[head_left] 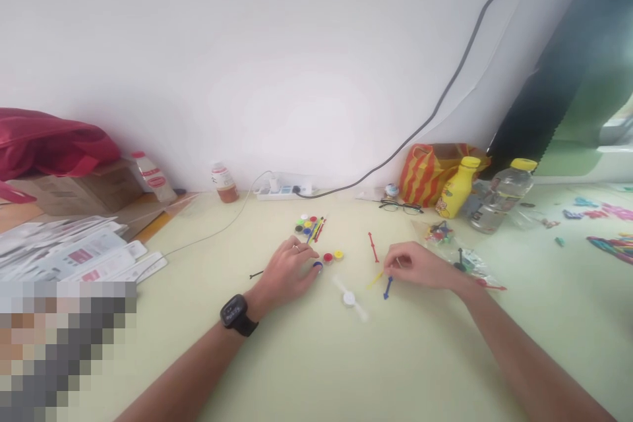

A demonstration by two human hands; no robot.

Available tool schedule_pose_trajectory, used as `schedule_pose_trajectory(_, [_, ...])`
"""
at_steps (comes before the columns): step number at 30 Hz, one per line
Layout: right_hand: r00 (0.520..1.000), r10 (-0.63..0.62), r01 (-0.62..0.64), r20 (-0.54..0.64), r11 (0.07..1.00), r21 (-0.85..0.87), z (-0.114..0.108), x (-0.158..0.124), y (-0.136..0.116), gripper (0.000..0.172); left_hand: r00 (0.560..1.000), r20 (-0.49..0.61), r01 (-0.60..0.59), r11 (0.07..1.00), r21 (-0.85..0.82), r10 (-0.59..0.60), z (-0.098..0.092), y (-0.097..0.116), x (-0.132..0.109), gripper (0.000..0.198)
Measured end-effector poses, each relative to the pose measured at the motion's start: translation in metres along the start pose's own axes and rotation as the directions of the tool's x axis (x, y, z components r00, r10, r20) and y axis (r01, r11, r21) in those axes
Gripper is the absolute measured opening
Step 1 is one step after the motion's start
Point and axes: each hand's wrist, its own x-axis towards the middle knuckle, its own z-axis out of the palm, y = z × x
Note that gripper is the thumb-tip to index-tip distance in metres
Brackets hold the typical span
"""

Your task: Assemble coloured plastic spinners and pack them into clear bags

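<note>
My left hand, with a black watch on its wrist, rests on the pale table, fingers curled onto a small blue cap. Just right of it lie a red cap and a yellow cap. My right hand is closed in a pinch on a thin yellow stick, with a blue stick lying just below it. A red stick lies between the hands, further back. A white spinner-like piece lies in front of both hands.
A cluster of coloured caps and sticks lies further back. A power strip and a cable run along the wall. Glasses, a yellow bottle, a clear bottle, a striped bag stand right; papers and a box left.
</note>
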Motion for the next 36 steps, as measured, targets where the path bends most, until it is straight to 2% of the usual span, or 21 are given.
schedule_pose_trajectory(2, [0.997,0.015,-0.015,0.079,1.000,0.011,-0.003,-0.003,0.001,0.014,1.000,0.017,-0.010,1.000,-0.014,0.010,-0.001,0.000,0.000,0.017])
schedule_pose_trajectory(4, [0.994,0.032,-0.035,0.107,0.999,0.026,-0.004,-0.005,0.000,0.014,0.999,0.030,-0.013,0.999,-0.045,0.015,-0.002,0.001,0.001,0.016])
schedule_pose_trajectory(9, [0.995,0.047,-0.049,0.083,0.999,0.017,-0.003,-0.004,0.003,0.012,1.000,0.024,0.002,0.990,-0.140,0.001,-0.005,0.005,0.001,0.013])
schedule_pose_trajectory(15, [0.992,0.083,-0.079,0.097,0.996,-0.037,-0.005,-0.006,0.010,0.011,0.998,-0.007,0.068,0.986,-0.151,-0.070,-0.007,0.012,-0.002,0.014])
schedule_pose_trajectory(18, [0.991,0.093,-0.090,0.092,0.995,-0.042,-0.008,-0.008,0.010,0.013,0.992,-0.042,0.107,0.963,-0.248,-0.122,-0.006,0.016,-0.002,0.014])
schedule_pose_trajectory(23, [0.990,0.130,-0.127,0.061,0.991,-0.049,-0.013,-0.011,0.011,0.013,0.968,-0.053,0.195,0.866,-0.461,-0.246,-0.001,0.019,0.003,0.020])
schedule_pose_trajectory(28, [0.987,0.143,-0.142,0.074,0.990,-0.024,-0.013,-0.012,0.011,0.009,0.938,0.025,0.267,0.675,-0.688,-0.346,0.000,0.021,0.005,0.029])
schedule_pose_trajectory(31, [0.989,0.136,-0.136,0.060,0.991,-0.003,-0.012,-0.012,0.010,0.012,0.925,0.047,0.288,0.618,-0.732,-0.376,-0.002,0.024,0.005,0.033])
schedule_pose_trajectory(36, [0.991,0.129,-0.128,0.044,0.992,-0.021,-0.004,-0.009,0.010,0.013,0.917,0.068,0.303,0.574,-0.760,-0.394,-0.001,0.025,0.005,0.033])
